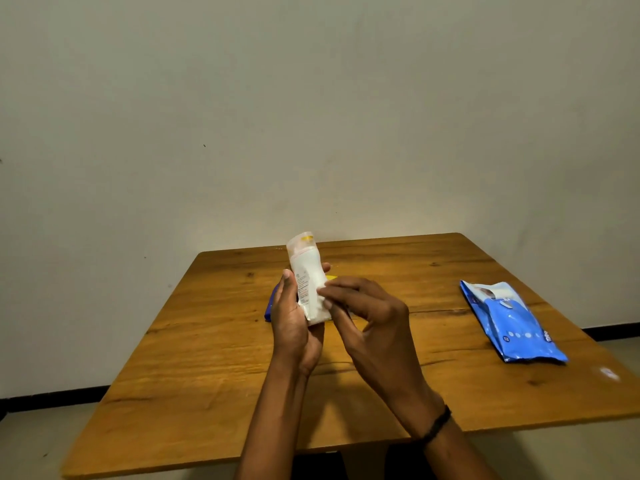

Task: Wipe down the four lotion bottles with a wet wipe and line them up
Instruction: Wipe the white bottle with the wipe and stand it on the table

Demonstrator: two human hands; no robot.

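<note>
Wiping is the step I judge to be in hand: my left hand [294, 320] is clamped around a white lotion bottle [304, 275], holding it roughly upright, cap end up, above the middle of the wooden surface [207, 341], while the fingers of my right hand [374, 320] are pinched together on a white wet wipe [320, 306] pressed against the bottle's lower side. Seen from the bottle, the blue wipe pack [512, 323] lies well apart at about 3 o'clock, near the right edge of the surface. Behind my hands, a blue thing [272, 306] peeks out at 9 o'clock and a sliver of yellow [331, 278] at 3 o'clock; these may be other bottles, but they are too hidden for me to say, and I cannot count four. To do this step well, I would keep the left grip low and firm so the bottle does not slip when damp, turn it a little at a time, and draw the wipe along its whole length, including the cap and the base. I would also shift the holding fingers so the patches under them get cleaned too. No row is visible yet, so I judge the task to be early.
</note>
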